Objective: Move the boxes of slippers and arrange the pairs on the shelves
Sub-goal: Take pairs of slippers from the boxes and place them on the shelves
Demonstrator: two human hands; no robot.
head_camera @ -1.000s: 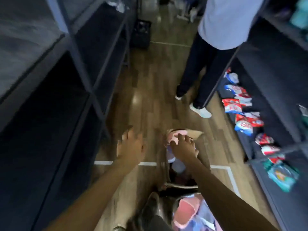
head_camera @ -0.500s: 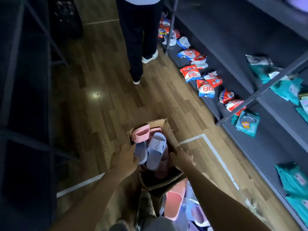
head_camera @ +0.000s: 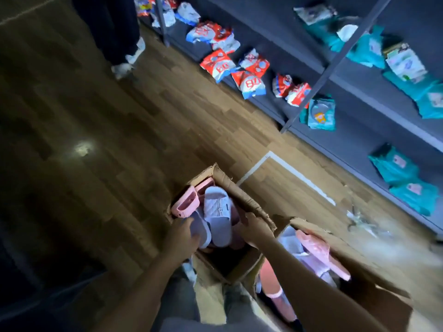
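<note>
Closer in now, the left hand (head_camera: 183,237) and right hand (head_camera: 255,227) seemingly grip the box (head_camera: 239,192).

Open wooden floor (head_camera: 119,130) is left across the left and centre of the frame. The upper left is blocked by a standing person's legs (head_camera: 112,27); the right side is walled by shelves (head_camera: 354,149) strewn with packets (head_camera: 220,64). At the lower centre, the left box (head_camera: 242,195) is packed with slippers (head_camera: 217,212), and the right box (head_camera: 388,305) stands just beside it.
</note>
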